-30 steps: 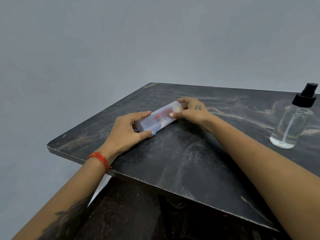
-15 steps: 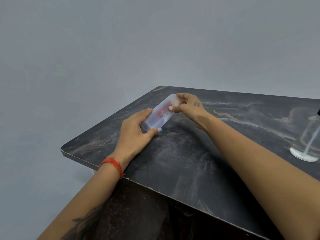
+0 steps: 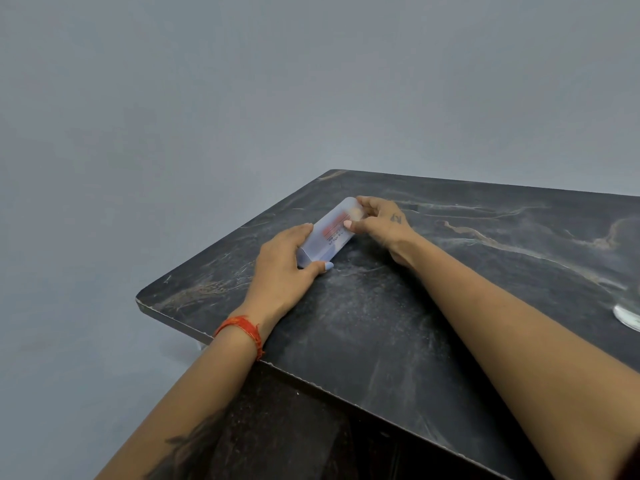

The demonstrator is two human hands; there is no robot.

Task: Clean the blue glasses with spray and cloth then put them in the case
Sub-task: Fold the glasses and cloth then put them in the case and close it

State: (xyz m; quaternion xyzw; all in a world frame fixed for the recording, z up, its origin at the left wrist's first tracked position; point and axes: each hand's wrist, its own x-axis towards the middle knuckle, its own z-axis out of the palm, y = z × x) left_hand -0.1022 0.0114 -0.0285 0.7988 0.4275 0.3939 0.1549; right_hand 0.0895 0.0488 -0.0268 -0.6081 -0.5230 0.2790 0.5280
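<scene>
The frosted case (image 3: 329,233) is laid on the table (image 3: 398,323), its long axis running from near-left to far-right. Its near end is gripped by the left hand (image 3: 282,268); its far end is pinched by the right hand (image 3: 382,221).

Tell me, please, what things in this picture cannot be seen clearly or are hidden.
- Contents of the frosted case, head view: its cloudy walls hide whether the glasses are inside.
- Small print on the case label: too small to read.
- Near end of the case: covered by the left hand.
- Far end: covered by the right hand, so no opening shows.
- Spray bottle: cut off by the right edge; only its base shows.
- Cloth: not in view.
</scene>
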